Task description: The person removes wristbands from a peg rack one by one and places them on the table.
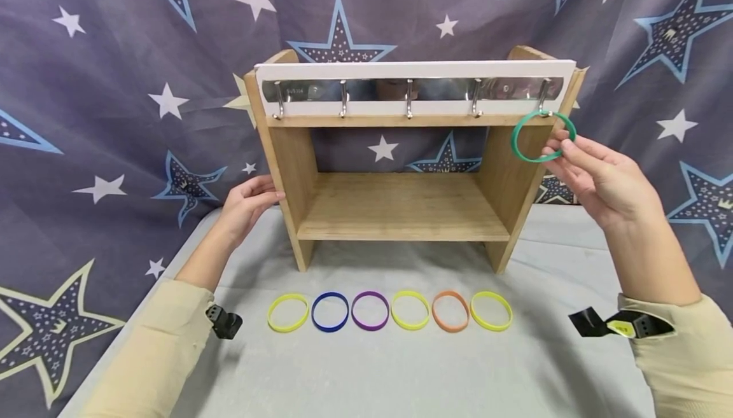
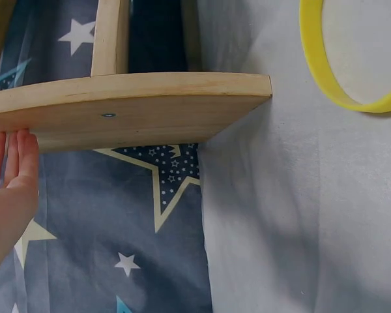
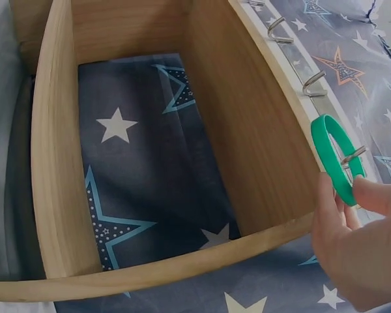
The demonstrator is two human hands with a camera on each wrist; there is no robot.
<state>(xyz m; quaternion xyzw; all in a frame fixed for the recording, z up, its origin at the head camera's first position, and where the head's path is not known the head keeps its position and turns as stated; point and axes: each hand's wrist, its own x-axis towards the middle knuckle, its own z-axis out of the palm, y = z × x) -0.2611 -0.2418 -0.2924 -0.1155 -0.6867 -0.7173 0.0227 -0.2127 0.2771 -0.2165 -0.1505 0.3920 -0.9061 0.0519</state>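
My right hand (image 1: 613,186) pinches a green silicone wristband (image 1: 515,139) between thumb and fingers at the right end of the hook rail (image 1: 441,90). The rightmost hook (image 1: 544,95) meets the top of the band in the head view. From the right wrist, the hook's tip (image 3: 356,154) shows through the band's loop; whether the band bears on it, I cannot tell. At the wooden shelf's (image 1: 401,208) left side, my left hand (image 1: 243,211) rests straight fingertips against the outer face of the panel (image 2: 150,120).
On the pale cloth before the shelf lies a row of wristbands: yellow (image 1: 288,329), blue (image 1: 330,329), purple (image 1: 371,327), yellow (image 1: 410,327), orange (image 1: 450,329) and yellow (image 1: 492,328). A star-patterned curtain (image 1: 206,119) hangs behind and at the sides.
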